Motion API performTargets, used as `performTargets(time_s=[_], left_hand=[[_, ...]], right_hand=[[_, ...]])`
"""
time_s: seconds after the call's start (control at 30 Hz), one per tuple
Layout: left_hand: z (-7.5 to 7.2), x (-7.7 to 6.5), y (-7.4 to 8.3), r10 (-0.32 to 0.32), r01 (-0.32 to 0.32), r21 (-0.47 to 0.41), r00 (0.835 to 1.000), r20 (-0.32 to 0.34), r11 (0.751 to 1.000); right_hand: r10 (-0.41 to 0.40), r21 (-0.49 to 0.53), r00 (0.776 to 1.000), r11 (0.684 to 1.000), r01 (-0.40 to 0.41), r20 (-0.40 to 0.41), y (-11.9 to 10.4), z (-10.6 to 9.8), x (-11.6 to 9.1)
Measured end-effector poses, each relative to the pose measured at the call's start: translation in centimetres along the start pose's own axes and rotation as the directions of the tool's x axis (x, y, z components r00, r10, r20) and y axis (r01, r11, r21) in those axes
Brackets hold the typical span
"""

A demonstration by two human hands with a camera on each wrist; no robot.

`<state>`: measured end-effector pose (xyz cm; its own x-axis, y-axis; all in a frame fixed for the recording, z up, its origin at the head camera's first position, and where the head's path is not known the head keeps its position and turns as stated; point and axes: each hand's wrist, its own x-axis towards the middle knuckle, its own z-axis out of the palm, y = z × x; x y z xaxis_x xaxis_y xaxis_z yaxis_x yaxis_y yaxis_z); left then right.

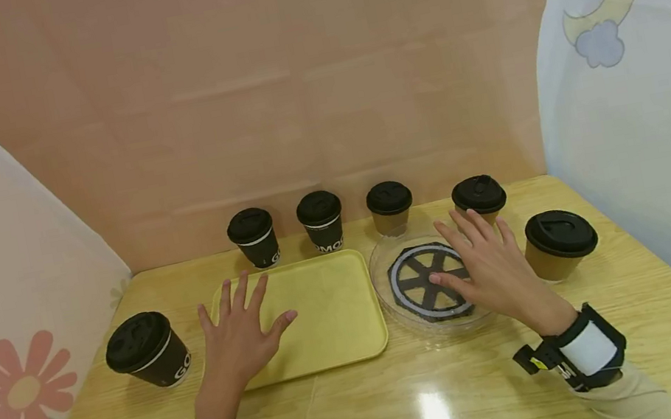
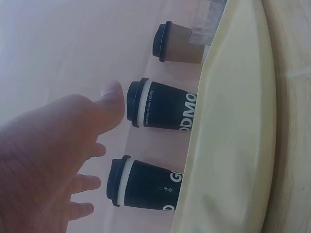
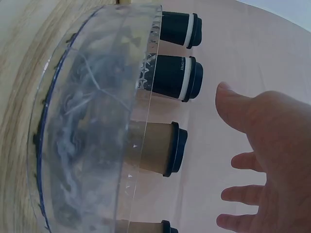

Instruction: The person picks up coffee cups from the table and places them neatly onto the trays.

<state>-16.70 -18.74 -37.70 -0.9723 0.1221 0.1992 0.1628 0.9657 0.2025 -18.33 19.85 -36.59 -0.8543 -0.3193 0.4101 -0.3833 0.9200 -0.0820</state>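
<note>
My left hand (image 1: 240,339), fingers spread, hovers over the left part of a yellow rectangular tray (image 1: 334,314) and holds nothing. My right hand (image 1: 487,269) is spread too, above the right side of a round clear plastic dish (image 1: 393,308) with a dark spoked wheel pattern in its base. Behind the tray stand two black paper cups with black lids, one on the left (image 1: 255,242) and one in the middle (image 1: 322,223). A brown lidded cup (image 1: 390,207) stands behind the dish. Another brown cup (image 1: 478,195) is partly hidden by my right fingers.
A black lidded cup (image 1: 150,351) stands left of the tray, and a brown lidded cup (image 1: 559,245) right of my right hand. The wooden table (image 1: 358,415) meets a plain backdrop behind and printed cloths at both sides.
</note>
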Motion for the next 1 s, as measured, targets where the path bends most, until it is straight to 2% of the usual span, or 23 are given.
performTargets(time_s=[0.6,0.9,1.0], left_hand=[[-0.5,-0.2,-0.6,-0.023,0.023,0.023,1.000,0.007,0.999],[-0.7,-0.2,-1.1,-0.016,0.017,0.041,1.000,-0.026,0.999],[-1.0,-0.2,-1.1,-0.016,0.018,0.040,0.999,-0.032,0.999]], right_hand=[[-0.030,0.005,0.999,1.000,0.031,-0.033,-0.4,0.1,-0.2],[-0.046,0.004,0.998,0.999,0.046,-0.036,-0.7,0.2,-0.3],[-0.041,0.007,0.999,0.999,0.041,-0.008,-0.9,0.1,-0.3]])
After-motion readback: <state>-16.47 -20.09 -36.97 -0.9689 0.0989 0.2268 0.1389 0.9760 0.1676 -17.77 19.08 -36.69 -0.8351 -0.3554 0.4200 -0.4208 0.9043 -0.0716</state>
